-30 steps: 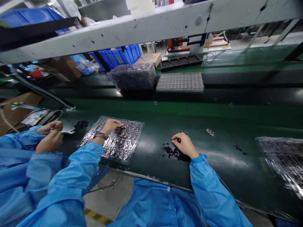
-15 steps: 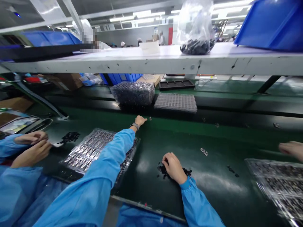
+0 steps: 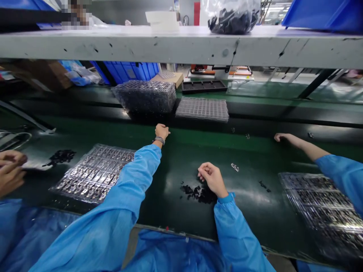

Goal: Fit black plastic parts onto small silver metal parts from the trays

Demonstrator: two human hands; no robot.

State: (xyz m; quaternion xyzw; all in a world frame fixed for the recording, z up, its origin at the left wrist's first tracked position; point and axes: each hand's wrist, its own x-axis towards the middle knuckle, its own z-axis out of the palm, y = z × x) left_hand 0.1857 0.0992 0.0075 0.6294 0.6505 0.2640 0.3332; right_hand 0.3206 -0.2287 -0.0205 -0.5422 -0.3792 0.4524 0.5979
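Observation:
My left hand [image 3: 162,131] reaches forward over the green work surface [image 3: 181,151], fingers curled closed; anything inside them is hidden. A band circles its wrist. My right hand [image 3: 211,176] hovers just above a pile of small black pieces [image 3: 200,193], thumb and fingers pinched together. What the pinch holds is too small to make out. Right of that hand lies a small metal part [image 3: 235,167]. Under my left forearm, a clear tray [image 3: 93,172] carries rows of similar metal parts.
At right, a co-worker's hand [image 3: 283,137] reaches over another filled tray [image 3: 320,204]. Another person's hands [image 3: 11,170] are at far left, near a black pile [image 3: 61,156]. Stacked clear trays [image 3: 147,96] stand at the back beneath a white shelf [image 3: 181,49].
The view has tilted down and shifted right. My left hand has curled, and the small metal part by its fingertip no longer shows. My right hand has lifted off the black pile. The right co-worker's arm has reached in.

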